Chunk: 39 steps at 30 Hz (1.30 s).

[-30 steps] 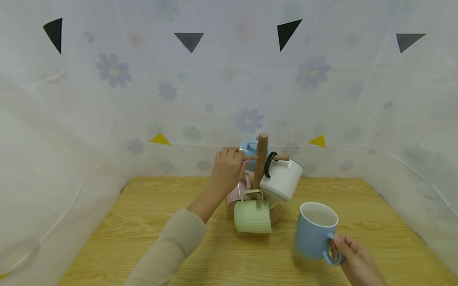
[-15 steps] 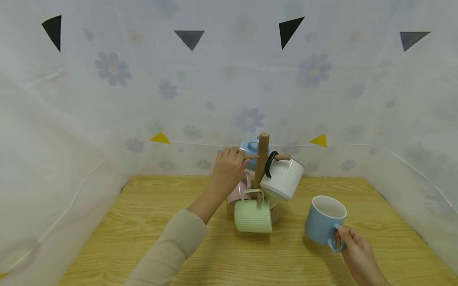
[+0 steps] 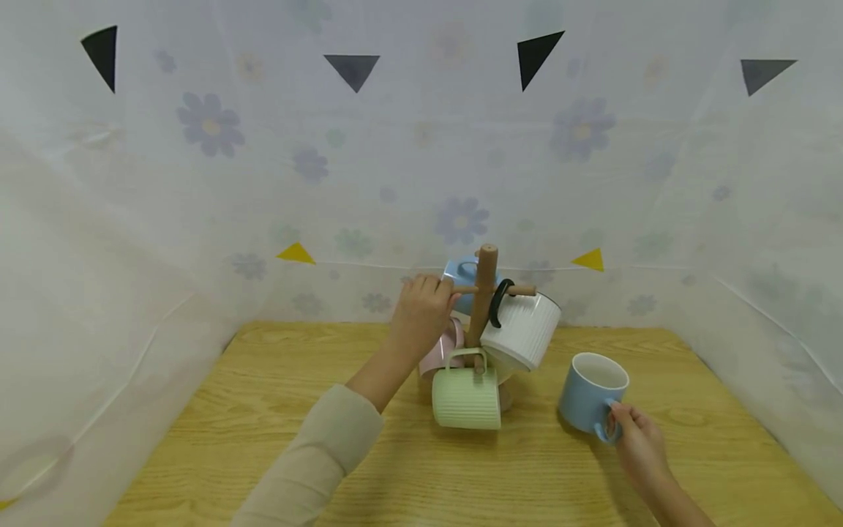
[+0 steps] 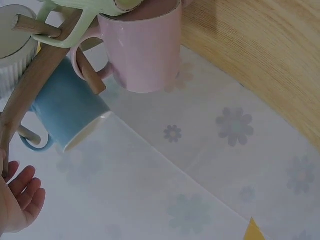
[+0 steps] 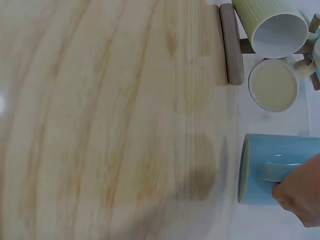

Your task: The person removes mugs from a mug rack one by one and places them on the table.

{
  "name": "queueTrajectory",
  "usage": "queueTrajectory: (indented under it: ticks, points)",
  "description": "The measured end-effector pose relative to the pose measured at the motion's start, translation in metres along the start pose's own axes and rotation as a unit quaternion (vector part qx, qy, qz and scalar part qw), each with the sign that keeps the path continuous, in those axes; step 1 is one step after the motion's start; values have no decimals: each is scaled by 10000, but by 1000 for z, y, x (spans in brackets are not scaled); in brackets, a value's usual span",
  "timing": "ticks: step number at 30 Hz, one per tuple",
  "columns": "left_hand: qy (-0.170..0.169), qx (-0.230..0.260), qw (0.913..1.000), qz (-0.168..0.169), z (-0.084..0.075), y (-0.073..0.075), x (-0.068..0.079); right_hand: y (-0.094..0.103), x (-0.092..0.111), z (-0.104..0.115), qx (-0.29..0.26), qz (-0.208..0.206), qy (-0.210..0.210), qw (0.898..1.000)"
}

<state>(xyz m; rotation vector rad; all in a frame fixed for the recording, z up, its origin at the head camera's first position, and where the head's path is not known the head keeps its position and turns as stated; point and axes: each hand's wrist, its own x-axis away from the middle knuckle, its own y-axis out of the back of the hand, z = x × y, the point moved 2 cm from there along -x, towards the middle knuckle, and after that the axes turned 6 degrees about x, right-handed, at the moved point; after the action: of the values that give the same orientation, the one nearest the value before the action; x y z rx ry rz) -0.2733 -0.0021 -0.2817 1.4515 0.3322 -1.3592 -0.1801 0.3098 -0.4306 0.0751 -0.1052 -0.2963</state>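
My left hand point(image 3: 424, 311) grips an upper wooden peg of the mug tree point(image 3: 486, 271). In the left wrist view its curled fingers show beside that peg. My right hand point(image 3: 642, 443) pinches the handle of a blue mug point(image 3: 586, 399), held upright close over the table, right of the tree. Hanging on the tree are a light green ribbed mug point(image 3: 466, 399) in front, a white ribbed mug with a black handle point(image 3: 523, 333), a pink mug point(image 4: 142, 50), and another blue mug point(image 4: 67, 107) at the back. A cream mug point(image 5: 273, 85) hangs low, mostly hidden in the head view.
The wooden table point(image 3: 276, 439) is enclosed by pale flowered sheeting point(image 3: 369, 161) at the back and sides. The tree's round base point(image 5: 231, 45) stands on the table, largely behind the green mug in the head view.
My right hand has carried the blue mug farther from me, first to the right, then slightly back left. The left hand keeps its grip on the peg, and the tree stays put.
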Motion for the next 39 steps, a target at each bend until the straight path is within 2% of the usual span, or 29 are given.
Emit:
queueTrajectory:
  ticks: [8, 15, 18, 26, 35, 39]
  points:
    - [-24, -16, 10000, -52, 0, 1, -1, -7, -11, -1, -193, -438, -282, 9985]
    - [-73, 69, 9999, 88, -3, 0, -1, -10, -17, -3, -1089, -554, -320, 9920]
    - [-115, 114, 9999, 42, -6, -2, 0, -8, -18, -4, -1349, -605, -294, 9886]
    - [-105, 358, 9993, -3, -8, -4, -2, -8, -21, -6, -1342, -716, -308, 9879]
    - [-102, 312, 9995, 11, -9, -3, -2, -9, -20, -7, -1478, -766, -415, 9852]
    - [-72, 291, 9995, 3, -8, -1, -2, -10, -20, -9, -1233, -773, -404, 9885]
